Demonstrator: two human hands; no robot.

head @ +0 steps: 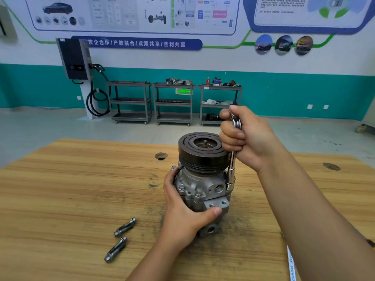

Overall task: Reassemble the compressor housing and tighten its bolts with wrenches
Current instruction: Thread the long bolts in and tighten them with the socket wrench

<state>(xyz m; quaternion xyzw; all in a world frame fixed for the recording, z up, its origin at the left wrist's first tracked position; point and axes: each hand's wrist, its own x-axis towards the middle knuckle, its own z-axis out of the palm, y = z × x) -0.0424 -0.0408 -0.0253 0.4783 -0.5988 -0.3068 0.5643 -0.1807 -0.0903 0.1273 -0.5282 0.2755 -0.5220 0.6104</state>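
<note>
Two grips — left hand (182, 217) fingers curled round the compressor housing (199, 186), right hand (248, 137) fingers clamping the upright wrench (232, 169).

A light-brown wooden tabletop (81, 189) with strong lengthwise grain carries everything. Near its middle a grey cast-metal compressor (199, 186) stands upright, its black grooved pulley on top. To its left, closer to the front edge, lie two long silver flanged bolts, the farther bolt (124, 227) and the nearer bolt (115, 249), both slanted and apart. A round drilled hole (161, 156) opens behind the compressor, and a dark oval patch (331, 166) shows far right. Dark greasy smudges (154, 209) stain the wood beside the compressor's base.
</note>
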